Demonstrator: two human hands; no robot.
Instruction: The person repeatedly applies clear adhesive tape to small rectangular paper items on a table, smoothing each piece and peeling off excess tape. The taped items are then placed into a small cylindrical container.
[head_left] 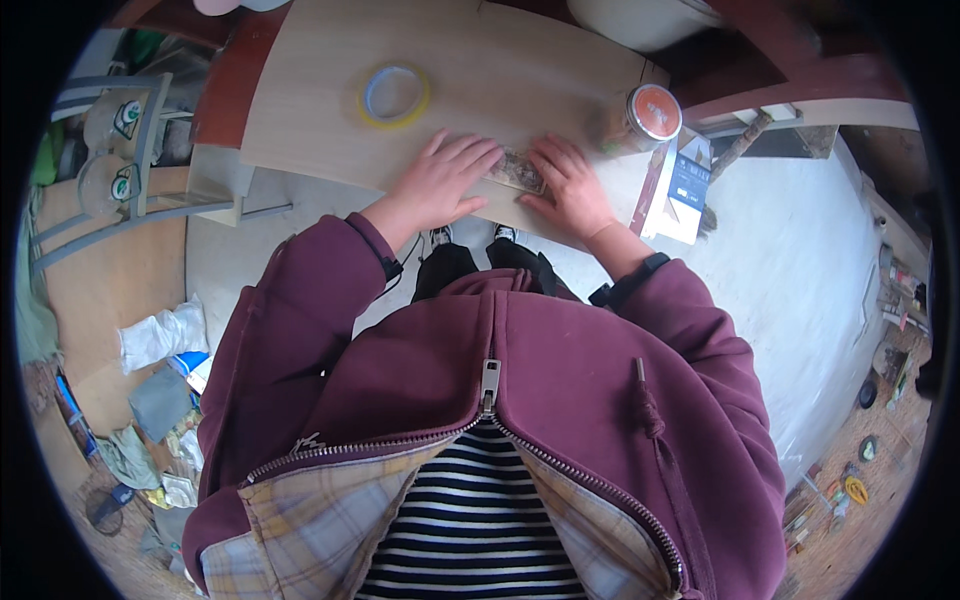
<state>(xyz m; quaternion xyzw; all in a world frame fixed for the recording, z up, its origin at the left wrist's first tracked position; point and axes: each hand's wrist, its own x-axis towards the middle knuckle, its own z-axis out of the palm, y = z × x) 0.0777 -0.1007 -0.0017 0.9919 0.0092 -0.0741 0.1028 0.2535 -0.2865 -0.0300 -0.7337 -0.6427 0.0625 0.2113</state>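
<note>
On the light wooden tabletop [310, 120], a small flat rectangular piece with a brownish, mottled pattern [516, 170] lies between my two hands near the front edge. My left hand [440, 180] rests palm down, fingers stretched out, with its fingertips over the piece's left end. At the other end, my right hand [570, 185] also lies flat, its fingertips touching the right side. Both hands partly cover the piece, and I cannot tell what it is. A yellow roll of tape [424, 103] lies beyond my left hand.
A jar with an orange lid [655, 111] stands right of my right hand. Beside it is a blue and white box [688, 180]. A metal-framed rack [150, 150] stands at the left. Bags [163, 335] and clutter lie on the lower left floor.
</note>
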